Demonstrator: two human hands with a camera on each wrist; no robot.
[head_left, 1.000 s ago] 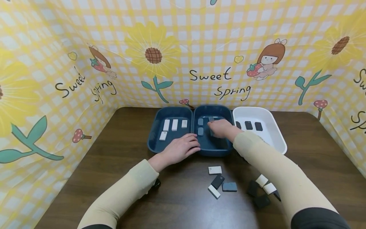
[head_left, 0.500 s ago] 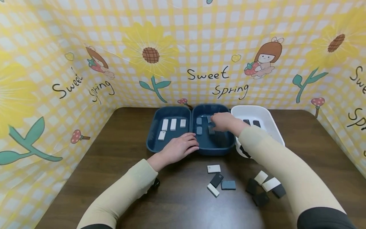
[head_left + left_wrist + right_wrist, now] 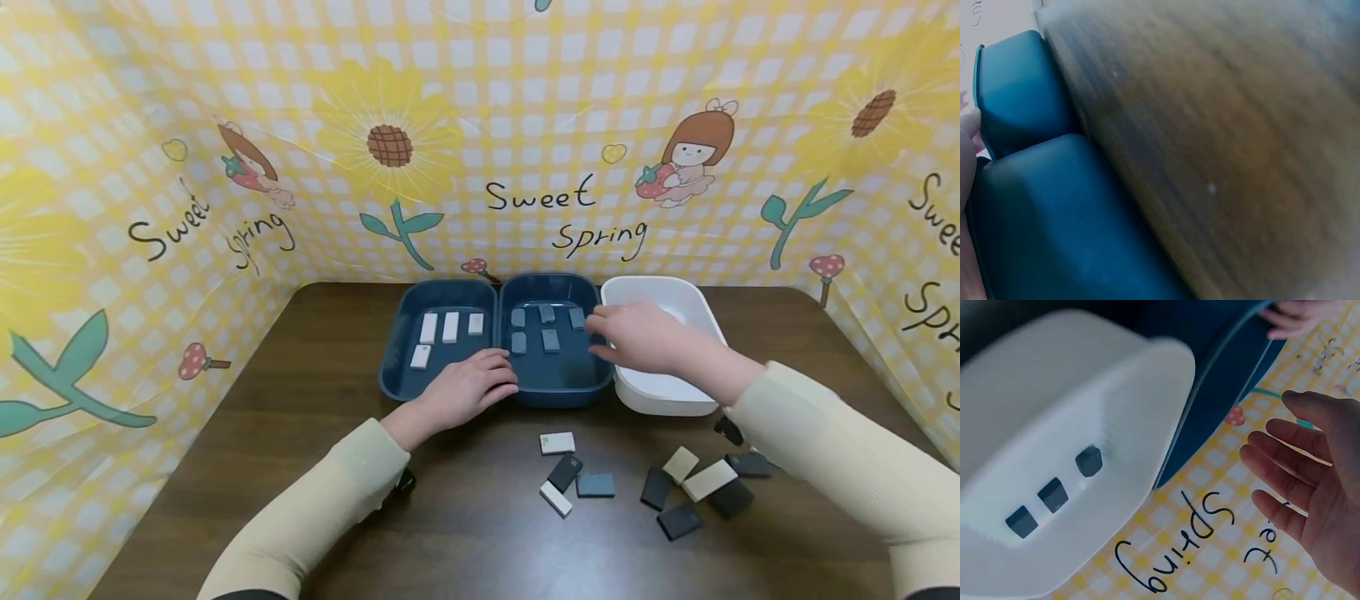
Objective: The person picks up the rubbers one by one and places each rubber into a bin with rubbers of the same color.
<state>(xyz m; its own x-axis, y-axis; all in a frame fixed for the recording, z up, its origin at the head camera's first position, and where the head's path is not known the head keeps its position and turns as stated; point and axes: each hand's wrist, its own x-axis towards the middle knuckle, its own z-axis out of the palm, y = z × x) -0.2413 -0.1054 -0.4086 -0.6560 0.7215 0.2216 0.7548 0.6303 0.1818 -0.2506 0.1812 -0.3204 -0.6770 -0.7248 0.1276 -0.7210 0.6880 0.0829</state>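
My left hand (image 3: 472,387) rests on the adjoining rims of the left blue tray (image 3: 457,292) and the middle blue tray (image 3: 558,375), fingers relaxed. Several white blocks (image 3: 450,327) lie in the left tray. Several small blue-grey blocks (image 3: 551,341) lie in the middle tray. My right hand (image 3: 645,333) is over the white tray (image 3: 663,402), its fingertips reaching over the middle tray's right side near a blue-grey block (image 3: 577,318). In the right wrist view its fingers are spread and hold nothing. Three black blocks (image 3: 1089,461) lie in the white tray, hidden by my hand in the head view.
On the wooden table (image 3: 300,375), a small group holds white blocks (image 3: 557,442), a black block (image 3: 565,472) and a blue-grey block (image 3: 596,486). Further right is a pile of black blocks (image 3: 680,522) and off-white blocks (image 3: 710,481). A patterned yellow cloth (image 3: 525,125) stands behind the trays.
My right hand has drawn back to the right from inside the middle tray, uncovering blue-grey blocks there. Its fingers have loosened. My left hand stays on the rims.
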